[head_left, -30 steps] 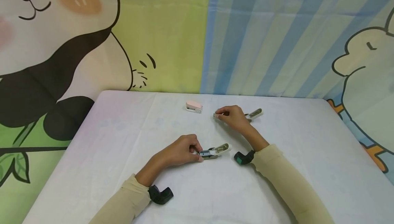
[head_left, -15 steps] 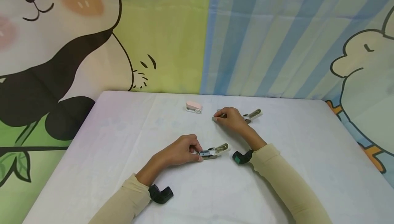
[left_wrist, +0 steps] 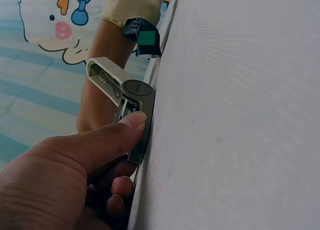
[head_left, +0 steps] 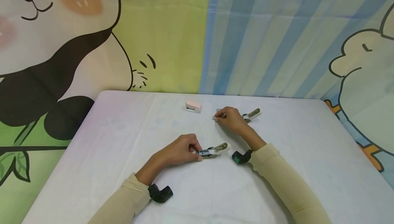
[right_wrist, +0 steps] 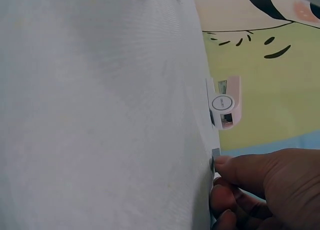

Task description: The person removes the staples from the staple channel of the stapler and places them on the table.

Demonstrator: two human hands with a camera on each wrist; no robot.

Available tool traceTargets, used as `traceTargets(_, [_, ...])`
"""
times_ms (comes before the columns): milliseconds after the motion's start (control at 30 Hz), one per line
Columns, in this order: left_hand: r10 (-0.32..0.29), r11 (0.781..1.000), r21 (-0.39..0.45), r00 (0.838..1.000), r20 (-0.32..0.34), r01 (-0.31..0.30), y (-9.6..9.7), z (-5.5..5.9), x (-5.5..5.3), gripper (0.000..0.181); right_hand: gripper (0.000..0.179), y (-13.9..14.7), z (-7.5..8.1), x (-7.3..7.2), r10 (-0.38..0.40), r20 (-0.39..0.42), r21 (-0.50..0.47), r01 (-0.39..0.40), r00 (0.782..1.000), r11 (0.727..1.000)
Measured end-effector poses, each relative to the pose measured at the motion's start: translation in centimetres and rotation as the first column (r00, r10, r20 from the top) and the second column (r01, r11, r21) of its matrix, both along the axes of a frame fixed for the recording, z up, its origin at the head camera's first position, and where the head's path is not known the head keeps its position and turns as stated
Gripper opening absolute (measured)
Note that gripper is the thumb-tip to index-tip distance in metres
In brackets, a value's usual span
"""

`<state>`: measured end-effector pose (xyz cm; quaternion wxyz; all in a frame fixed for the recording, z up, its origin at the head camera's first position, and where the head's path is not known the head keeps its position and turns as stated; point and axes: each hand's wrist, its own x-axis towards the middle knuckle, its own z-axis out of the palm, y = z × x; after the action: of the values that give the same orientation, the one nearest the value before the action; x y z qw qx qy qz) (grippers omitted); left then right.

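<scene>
My left hand (head_left: 181, 150) pinches a white-and-grey stapler (head_left: 215, 150) by its front end, thumb on the side of the base. Its top is swung open, and the metal magazine shows in the left wrist view, where the stapler (left_wrist: 140, 92) stands beside the round hinge. Farther back, my right hand (head_left: 231, 118) pinches a small grey metal strip (head_left: 214, 118) between thumb and fingertips, close to the table; in the right wrist view, the strip (right_wrist: 216, 153) juts past the thumb. A second opened stapler (head_left: 253, 113) lies behind that hand, partly hidden by it.
A small pink-and-white stapler (head_left: 193, 106) sits near the table's back edge, left of the right hand. Another little grey piece (head_left: 218, 109) shows just behind the right fingertips. The white-covered table (head_left: 107, 148) meets a printed cloth backdrop (head_left: 166, 46).
My right hand has shifted slightly toward me, and a grey piece now shows behind its fingertips. The left hand keeps its grip on the stapler in the same spot.
</scene>
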<state>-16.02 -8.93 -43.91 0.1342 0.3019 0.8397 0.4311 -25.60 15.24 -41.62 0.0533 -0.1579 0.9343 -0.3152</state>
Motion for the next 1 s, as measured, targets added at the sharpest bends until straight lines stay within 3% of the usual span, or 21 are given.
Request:
traceTargets(533, [0.002, 1.0, -0.006, 1.0, -0.003, -0.002, 0.0, 0.0, 0.0, 0.014, 0.018, 0.2, 0.3, 0.3, -0.016, -0.014, -0.009, 0.015, 1.0, 1.0])
traceTargets(733, [0.003, 1.0, -0.003, 1.0, -0.002, -0.003, 0.0, 0.1, -0.1, 0.014, 0.022, 1.4, 0.6, 1.3, 0.062, -0.059, -0.153, -0.07, 0.996, 0.986])
traceTargets(1000, [0.003, 1.0, 0.009, 1.0, 0.011, -0.003, 0.0, 0.1, 0.2, 0.013, 0.027, 2.6, 1.8, 3.9, 0.148, 0.042, -0.342, -0.125, 0.988, 0.931])
